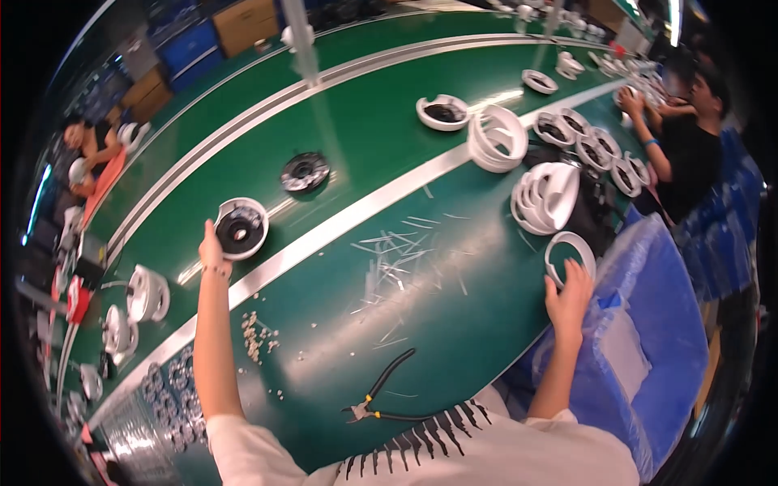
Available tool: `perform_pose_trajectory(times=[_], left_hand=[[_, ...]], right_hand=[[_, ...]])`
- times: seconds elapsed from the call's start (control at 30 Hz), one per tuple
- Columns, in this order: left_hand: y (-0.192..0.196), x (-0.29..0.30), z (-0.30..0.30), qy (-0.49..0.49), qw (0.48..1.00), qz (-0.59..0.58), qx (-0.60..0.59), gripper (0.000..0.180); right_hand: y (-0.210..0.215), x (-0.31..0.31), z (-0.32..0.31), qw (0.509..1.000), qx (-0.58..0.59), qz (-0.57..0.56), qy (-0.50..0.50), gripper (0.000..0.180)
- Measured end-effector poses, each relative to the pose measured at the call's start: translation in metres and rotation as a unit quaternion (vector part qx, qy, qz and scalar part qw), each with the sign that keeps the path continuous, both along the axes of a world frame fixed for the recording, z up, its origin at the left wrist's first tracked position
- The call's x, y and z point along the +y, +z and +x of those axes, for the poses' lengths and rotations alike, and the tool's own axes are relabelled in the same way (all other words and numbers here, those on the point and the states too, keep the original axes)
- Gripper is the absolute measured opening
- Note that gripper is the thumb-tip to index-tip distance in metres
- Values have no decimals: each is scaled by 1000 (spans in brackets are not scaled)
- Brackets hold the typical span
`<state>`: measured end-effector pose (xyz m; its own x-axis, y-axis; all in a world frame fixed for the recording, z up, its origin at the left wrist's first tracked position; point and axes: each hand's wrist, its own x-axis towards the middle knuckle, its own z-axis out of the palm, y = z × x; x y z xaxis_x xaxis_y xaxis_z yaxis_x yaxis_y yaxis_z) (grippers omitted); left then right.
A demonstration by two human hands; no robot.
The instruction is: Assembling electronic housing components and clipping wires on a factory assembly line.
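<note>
My left hand [212,249] reaches out over the green conveyor belt. Its fingers are closed on the near left edge of a round white housing [241,231] with a black inner part. Beyond that housing, a black round part [305,172] lies by itself on the belt. Over on the right, my right hand [572,290] grips the lower rim of a white ring [589,248], thumb and fingers on either side of the edge. This ring is beside a blue plastic-lined bin and just below a stack of white housing shells [545,198].
Diagonal cutters [375,394] lie near me on the green worktop [438,300], with clear strips [397,255] and small beige bits [253,336] scattered about. Small metal rings [172,397] sit lower left. The blue-lined bin [664,324] stands right; co-workers [689,138] sit beyond and across.
</note>
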<state>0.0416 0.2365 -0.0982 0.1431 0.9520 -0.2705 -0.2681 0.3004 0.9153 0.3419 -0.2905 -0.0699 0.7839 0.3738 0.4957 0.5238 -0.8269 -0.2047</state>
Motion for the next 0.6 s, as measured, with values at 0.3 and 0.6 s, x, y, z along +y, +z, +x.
perform_pose_trajectory(times=[0.3, 0.6], left_hand=[[42, 20, 34, 151, 604, 402, 672, 43], [19, -13, 219, -159, 718, 357, 575, 47]], right_hand=[[-18, 11, 2, 987, 30, 144, -63, 12], [36, 69, -103, 940, 57, 153, 301, 7]])
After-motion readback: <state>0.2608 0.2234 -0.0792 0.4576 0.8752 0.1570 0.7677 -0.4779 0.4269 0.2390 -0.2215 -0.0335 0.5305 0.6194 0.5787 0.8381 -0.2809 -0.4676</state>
